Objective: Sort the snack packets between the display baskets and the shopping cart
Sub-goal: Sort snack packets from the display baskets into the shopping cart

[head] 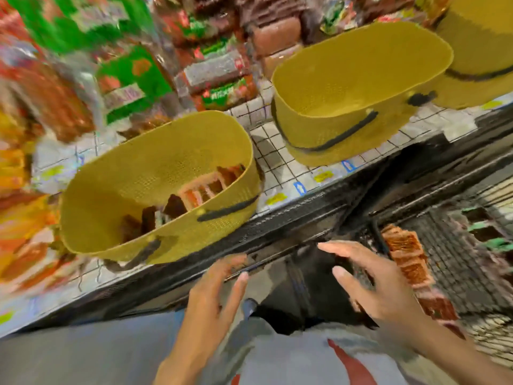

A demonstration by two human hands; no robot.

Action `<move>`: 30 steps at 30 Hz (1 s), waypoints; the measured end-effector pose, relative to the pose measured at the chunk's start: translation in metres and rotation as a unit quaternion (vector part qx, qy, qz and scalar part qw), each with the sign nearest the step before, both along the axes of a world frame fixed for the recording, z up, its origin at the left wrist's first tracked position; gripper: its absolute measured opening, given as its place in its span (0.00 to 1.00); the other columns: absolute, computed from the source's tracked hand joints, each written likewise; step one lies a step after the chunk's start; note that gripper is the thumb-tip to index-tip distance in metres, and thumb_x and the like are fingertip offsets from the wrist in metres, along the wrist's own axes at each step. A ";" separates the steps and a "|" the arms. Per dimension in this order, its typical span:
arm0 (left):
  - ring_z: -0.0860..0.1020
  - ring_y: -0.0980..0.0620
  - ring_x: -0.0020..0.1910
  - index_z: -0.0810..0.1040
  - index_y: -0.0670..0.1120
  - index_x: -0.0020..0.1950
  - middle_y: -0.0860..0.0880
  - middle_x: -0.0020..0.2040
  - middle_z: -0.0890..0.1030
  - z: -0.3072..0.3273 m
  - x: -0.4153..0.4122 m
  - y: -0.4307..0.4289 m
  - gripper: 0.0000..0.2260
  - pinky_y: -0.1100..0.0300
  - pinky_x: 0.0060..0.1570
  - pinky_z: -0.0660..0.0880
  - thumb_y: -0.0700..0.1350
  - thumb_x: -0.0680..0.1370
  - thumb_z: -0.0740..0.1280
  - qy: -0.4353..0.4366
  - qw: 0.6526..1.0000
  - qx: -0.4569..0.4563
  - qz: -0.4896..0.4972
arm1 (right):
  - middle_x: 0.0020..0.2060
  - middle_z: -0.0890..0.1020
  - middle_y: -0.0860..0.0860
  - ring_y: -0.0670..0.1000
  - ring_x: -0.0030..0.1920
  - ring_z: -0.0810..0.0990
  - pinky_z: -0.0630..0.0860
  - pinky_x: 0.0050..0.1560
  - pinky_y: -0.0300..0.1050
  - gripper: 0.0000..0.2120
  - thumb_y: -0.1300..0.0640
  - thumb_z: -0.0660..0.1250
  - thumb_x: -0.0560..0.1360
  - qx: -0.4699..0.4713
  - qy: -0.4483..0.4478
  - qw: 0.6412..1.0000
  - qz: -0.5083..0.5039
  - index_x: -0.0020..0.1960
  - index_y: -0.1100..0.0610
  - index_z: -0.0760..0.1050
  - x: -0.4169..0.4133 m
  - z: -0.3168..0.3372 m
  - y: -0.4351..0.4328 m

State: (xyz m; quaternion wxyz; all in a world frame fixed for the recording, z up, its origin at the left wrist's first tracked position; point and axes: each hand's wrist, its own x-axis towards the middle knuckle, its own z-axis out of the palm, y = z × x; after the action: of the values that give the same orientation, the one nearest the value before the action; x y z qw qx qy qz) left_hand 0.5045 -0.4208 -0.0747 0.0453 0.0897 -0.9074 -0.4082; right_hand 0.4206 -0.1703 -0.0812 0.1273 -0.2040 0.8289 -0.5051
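Head: yellow baskets [111, 190] on wire shelf [277, 154]

— Light?
— Bright and even; only a faint shadow on the wire shelf [261, 140] between the two nearer yellow baskets [155, 173].
— Sharp?
— No. Motion smear everywhere, blocky on the packets [55, 37] at the upper left; straight lines bow towards the edges.
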 end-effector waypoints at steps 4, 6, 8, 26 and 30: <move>0.74 0.68 0.59 0.73 0.63 0.59 0.66 0.58 0.77 0.025 0.015 -0.037 0.10 0.66 0.55 0.73 0.54 0.78 0.62 0.034 0.999 0.003 0.005 | 0.55 0.81 0.42 0.42 0.58 0.78 0.71 0.60 0.36 0.13 0.55 0.64 0.75 -0.033 0.050 0.997 0.045 0.58 0.53 0.78 -0.010 0.024 -0.057; 0.74 0.67 0.62 0.76 0.58 0.61 0.64 0.61 0.77 0.043 0.025 -0.054 0.11 0.65 0.54 0.75 0.51 0.79 0.62 0.057 0.998 -0.003 -0.012 | 0.53 0.82 0.44 0.46 0.57 0.79 0.73 0.58 0.38 0.14 0.53 0.62 0.75 -0.083 0.063 0.993 0.059 0.57 0.55 0.78 -0.014 0.041 -0.085; 0.74 0.63 0.63 0.78 0.54 0.61 0.62 0.62 0.77 0.066 0.033 -0.068 0.11 0.75 0.52 0.72 0.50 0.80 0.62 0.104 0.994 -0.014 -0.031 | 0.52 0.83 0.46 0.48 0.56 0.80 0.74 0.56 0.40 0.13 0.53 0.60 0.76 -0.120 0.092 0.985 0.078 0.57 0.56 0.78 -0.021 0.062 -0.113; 0.69 0.56 0.69 0.76 0.43 0.62 0.49 0.68 0.73 0.047 0.000 -0.198 0.17 0.60 0.68 0.65 0.50 0.76 0.64 0.156 0.972 -0.090 0.152 | 0.64 0.72 0.51 0.54 0.66 0.69 0.70 0.63 0.50 0.31 0.39 0.66 0.73 0.485 0.216 0.692 0.488 0.68 0.55 0.65 -0.151 0.048 -0.306; 0.69 0.56 0.69 0.75 0.45 0.62 0.51 0.68 0.72 0.040 0.000 -0.199 0.16 0.67 0.68 0.63 0.50 0.76 0.64 0.155 0.971 -0.088 0.161 | 0.52 0.77 0.50 0.52 0.55 0.75 0.75 0.53 0.47 0.16 0.46 0.69 0.73 0.432 0.236 0.745 0.450 0.54 0.56 0.73 -0.150 0.039 -0.310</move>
State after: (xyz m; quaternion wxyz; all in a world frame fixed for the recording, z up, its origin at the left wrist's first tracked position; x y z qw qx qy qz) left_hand 0.5043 -0.6196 -0.0343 0.2587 0.1662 -0.8951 -0.3229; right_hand 0.2707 -0.4807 -0.0422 0.2142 -0.5891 0.7742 0.0875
